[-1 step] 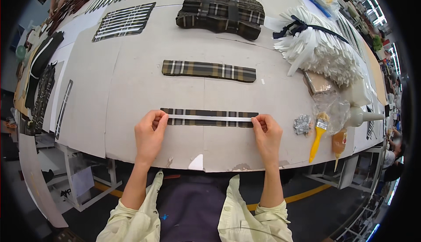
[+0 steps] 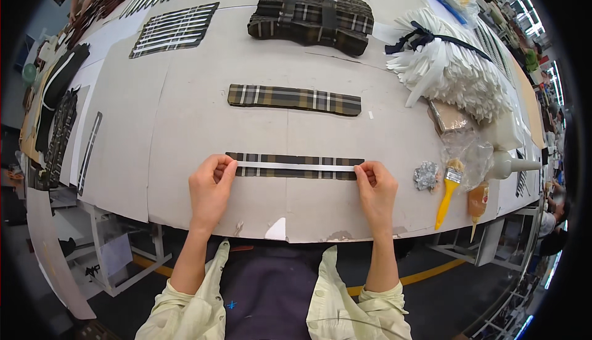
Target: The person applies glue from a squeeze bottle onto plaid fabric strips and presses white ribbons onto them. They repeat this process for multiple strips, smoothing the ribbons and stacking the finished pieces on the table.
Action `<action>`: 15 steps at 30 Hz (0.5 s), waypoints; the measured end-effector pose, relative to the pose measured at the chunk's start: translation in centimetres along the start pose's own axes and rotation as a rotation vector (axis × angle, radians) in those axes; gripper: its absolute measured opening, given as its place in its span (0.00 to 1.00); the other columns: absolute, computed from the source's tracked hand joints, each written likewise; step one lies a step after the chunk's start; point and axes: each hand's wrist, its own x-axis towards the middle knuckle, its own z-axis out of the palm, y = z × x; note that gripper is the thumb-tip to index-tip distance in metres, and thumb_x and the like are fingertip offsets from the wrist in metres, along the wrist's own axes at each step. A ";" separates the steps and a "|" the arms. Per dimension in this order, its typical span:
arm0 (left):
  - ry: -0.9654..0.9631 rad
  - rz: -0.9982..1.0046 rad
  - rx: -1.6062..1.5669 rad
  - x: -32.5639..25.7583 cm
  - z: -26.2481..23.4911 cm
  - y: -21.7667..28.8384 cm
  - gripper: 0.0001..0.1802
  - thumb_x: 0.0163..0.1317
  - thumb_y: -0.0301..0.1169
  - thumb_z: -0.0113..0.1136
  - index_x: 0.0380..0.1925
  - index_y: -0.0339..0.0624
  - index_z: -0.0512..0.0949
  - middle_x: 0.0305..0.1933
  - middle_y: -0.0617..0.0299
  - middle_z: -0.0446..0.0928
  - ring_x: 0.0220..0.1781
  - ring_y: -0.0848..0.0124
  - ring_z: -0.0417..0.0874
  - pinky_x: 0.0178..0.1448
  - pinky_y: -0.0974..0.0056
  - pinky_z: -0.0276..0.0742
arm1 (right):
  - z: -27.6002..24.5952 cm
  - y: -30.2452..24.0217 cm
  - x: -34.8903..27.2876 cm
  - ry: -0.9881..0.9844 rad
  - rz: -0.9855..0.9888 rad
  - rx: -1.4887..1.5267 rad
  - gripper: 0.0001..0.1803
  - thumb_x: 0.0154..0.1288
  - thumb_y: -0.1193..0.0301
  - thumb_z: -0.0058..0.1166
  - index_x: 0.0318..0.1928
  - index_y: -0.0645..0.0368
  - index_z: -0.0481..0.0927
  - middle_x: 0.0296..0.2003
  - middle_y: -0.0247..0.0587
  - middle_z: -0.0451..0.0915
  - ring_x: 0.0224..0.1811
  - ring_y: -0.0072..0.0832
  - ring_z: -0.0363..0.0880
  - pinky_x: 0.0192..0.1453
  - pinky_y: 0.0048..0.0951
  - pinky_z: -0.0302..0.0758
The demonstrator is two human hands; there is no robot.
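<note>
A narrow plaid fabric strip [image 2: 271,172] lies flat near the front of the grey worktable [image 2: 185,130]. A thin white strip [image 2: 296,166] runs along its middle. My left hand [image 2: 209,191] pinches the white strip's left end between thumb and fingers. My right hand [image 2: 376,191] pinches its right end, so the strip is stretched between both hands on top of the plaid. A wider plaid strip [image 2: 294,99] lies by itself farther back.
A tied stack of plaid pieces [image 2: 311,16] sits at the back, with a bundle of white strips [image 2: 450,69] to its right. A yellow-handled brush [image 2: 446,197], crumpled foil [image 2: 425,175], plastic wrap and a white nozzle bottle [image 2: 512,165] lie right of my right hand. Striped pieces [image 2: 172,28] lie far left.
</note>
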 end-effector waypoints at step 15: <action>0.013 -0.009 0.096 0.8 0.3 -0.2 0.05 0.62 0.24 0.66 0.31 0.33 0.81 0.23 0.66 0.77 0.23 0.81 0.72 0.29 0.73 0.71 | 0.4 0.1 0.7 -0.015 -0.079 -0.124 0.05 0.65 0.77 0.63 0.35 0.66 0.81 0.24 0.37 0.79 0.21 0.19 0.73 0.28 0.23 0.71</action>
